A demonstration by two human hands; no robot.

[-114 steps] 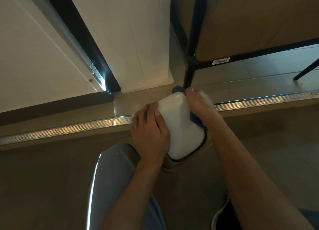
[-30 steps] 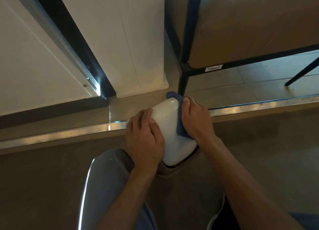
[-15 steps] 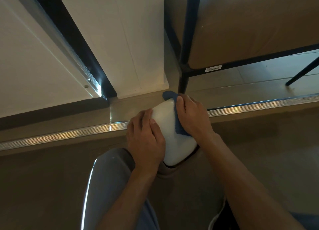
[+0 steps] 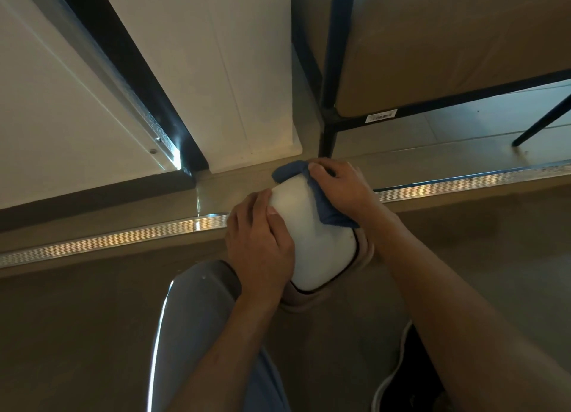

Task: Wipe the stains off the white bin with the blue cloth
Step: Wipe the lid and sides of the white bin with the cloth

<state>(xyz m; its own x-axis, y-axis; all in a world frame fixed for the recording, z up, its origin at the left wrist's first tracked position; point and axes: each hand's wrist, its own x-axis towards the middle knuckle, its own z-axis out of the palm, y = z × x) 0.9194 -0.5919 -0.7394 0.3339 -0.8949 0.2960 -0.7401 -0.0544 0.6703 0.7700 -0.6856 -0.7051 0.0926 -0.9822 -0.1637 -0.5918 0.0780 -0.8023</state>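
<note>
While the smooth white plastic bin (image 4: 312, 241) is steadied by the flat left hand (image 4: 258, 244), the crumpled blue cloth (image 4: 324, 204) is pressed by the right hand (image 4: 340, 186) against its far right side.

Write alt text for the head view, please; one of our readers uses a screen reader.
Seen from above, a person's right hand presses a blue cloth against the far side of a white bin, while the left hand steadies its near side. The bin sits on a brown floor beside a metal door track.
</note>
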